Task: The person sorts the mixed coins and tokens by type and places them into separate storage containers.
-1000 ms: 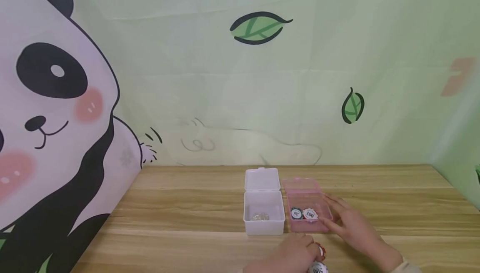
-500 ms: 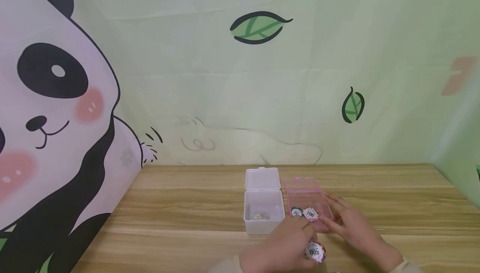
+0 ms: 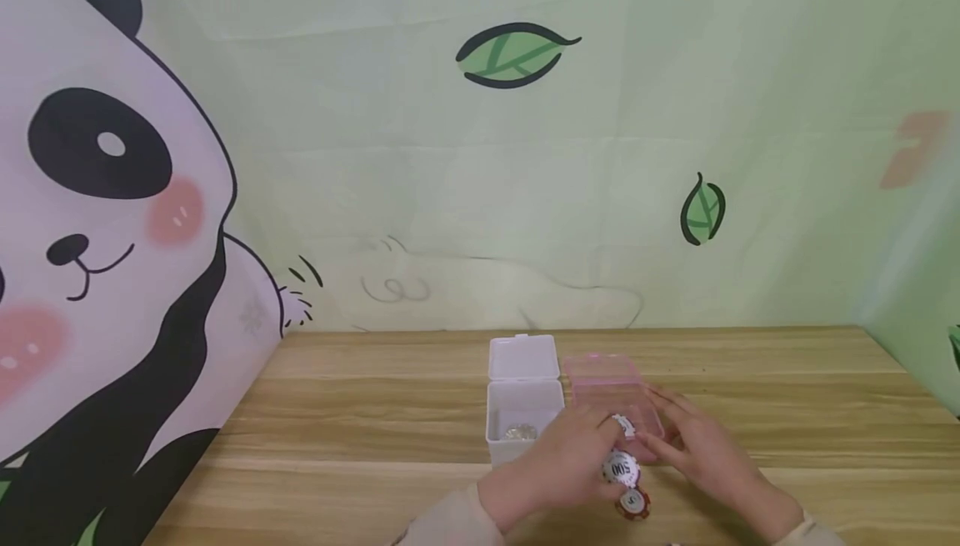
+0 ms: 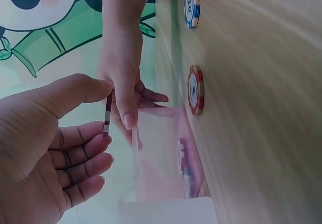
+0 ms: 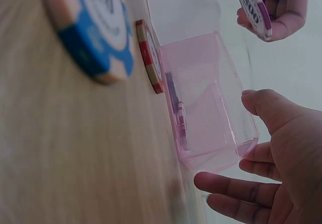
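Observation:
My left hand (image 3: 566, 454) pinches a purple-edged poker chip (image 3: 621, 469) marked 500 between thumb and fingers. The chip hangs above the table at the near side of a pink see-through box (image 4: 156, 153), whose lid stands open. My right hand (image 3: 701, 450) touches the box's right side, thumb toward the near corner and fingers fairly straight. Inside the box lie two chips; one white-faced chip (image 3: 624, 425) shows past my left fingers, the other is hidden in the head view. A red poker chip (image 3: 633, 503) lies on the table below the held one.
Left of the pink box stands an open white box (image 3: 525, 358), with small clear pieces (image 3: 521, 432) inside. A blue poker chip (image 4: 191, 6) lies on the wooden table (image 3: 360, 429) near the right wrist. A printed cloth (image 3: 375, 154) rises behind.
My left hand has carried the 500 chip forward toward the pink box and now covers part of it. The red chip has come into fuller view. My right hand has stayed put.

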Available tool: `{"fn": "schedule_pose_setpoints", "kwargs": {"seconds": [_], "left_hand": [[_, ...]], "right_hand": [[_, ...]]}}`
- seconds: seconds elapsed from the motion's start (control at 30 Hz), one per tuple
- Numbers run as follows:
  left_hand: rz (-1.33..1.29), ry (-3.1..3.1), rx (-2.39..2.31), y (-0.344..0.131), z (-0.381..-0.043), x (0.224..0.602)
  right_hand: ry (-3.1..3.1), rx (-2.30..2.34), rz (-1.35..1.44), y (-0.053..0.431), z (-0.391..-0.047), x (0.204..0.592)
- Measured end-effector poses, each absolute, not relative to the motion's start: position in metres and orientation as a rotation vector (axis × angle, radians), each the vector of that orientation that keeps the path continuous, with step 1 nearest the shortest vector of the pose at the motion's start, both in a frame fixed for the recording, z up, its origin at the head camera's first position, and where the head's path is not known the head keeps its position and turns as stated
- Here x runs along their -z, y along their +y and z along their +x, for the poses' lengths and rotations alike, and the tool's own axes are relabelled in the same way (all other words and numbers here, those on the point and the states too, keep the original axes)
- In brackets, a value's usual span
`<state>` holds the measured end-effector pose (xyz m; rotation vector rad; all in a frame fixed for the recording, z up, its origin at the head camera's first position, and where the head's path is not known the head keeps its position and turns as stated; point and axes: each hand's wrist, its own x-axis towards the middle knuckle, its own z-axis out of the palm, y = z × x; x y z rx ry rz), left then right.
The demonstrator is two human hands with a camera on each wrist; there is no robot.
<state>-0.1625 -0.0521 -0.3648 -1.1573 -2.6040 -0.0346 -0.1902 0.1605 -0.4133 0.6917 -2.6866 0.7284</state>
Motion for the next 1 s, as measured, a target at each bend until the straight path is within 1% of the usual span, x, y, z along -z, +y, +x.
{"fn": "schedule_pose_setpoints", "kwargs": {"seconds": [1.0], "left_hand": [[-0.939, -2.711, 0.096, -0.048, -0.201, 0.372]], "right_hand": [[-2.701, -0.696, 0.657, 0.160, -0.192, 0.414]]}}
